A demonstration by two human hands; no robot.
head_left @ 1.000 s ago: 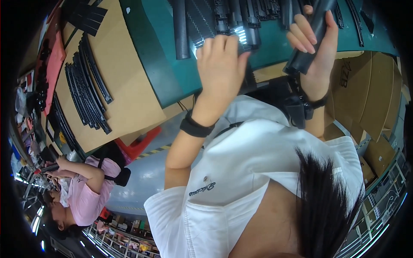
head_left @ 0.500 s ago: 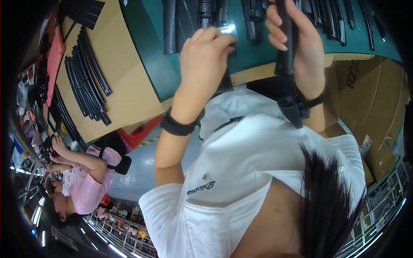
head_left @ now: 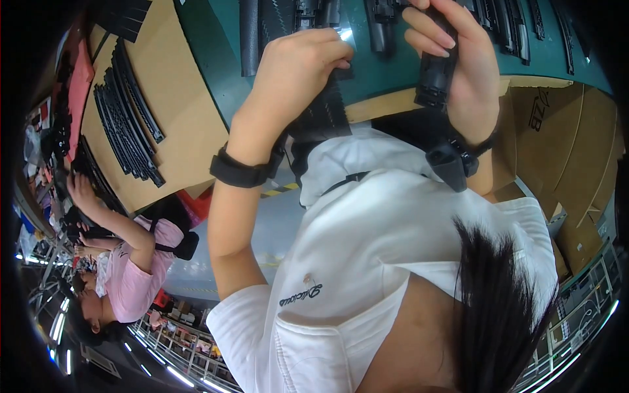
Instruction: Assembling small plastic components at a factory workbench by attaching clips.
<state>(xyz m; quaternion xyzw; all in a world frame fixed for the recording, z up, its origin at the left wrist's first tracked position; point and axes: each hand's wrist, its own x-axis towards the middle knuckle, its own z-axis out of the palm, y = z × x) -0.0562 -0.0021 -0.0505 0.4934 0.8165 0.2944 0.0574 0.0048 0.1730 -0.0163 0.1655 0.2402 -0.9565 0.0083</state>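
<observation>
My left hand point(head_left: 298, 72) is closed in a pinch at the front edge of the green table. Between its fingertips is the edge of a black sheet with slit strips point(head_left: 324, 114), which hangs down in front of my white shirt. My right hand point(head_left: 468, 72) is wrapped around a long black plastic part point(head_left: 438, 75), held tilted with its lower end toward me. The part's upper end is cut off by the picture's top edge. Both my wrists carry black bands.
More black plastic parts point(head_left: 380, 29) lie on the green table point(head_left: 223, 65). Several curved black strips point(head_left: 124, 124) rest on a cardboard sheet point(head_left: 177, 98) at left. Cardboard boxes point(head_left: 550, 144) stand at right. A person in pink point(head_left: 137, 262) works at far left.
My left hand has shifted left and toward the table, and more of the black slit sheet shows below it. The black part in my right hand has tilted. The co-worker's arm has moved.
</observation>
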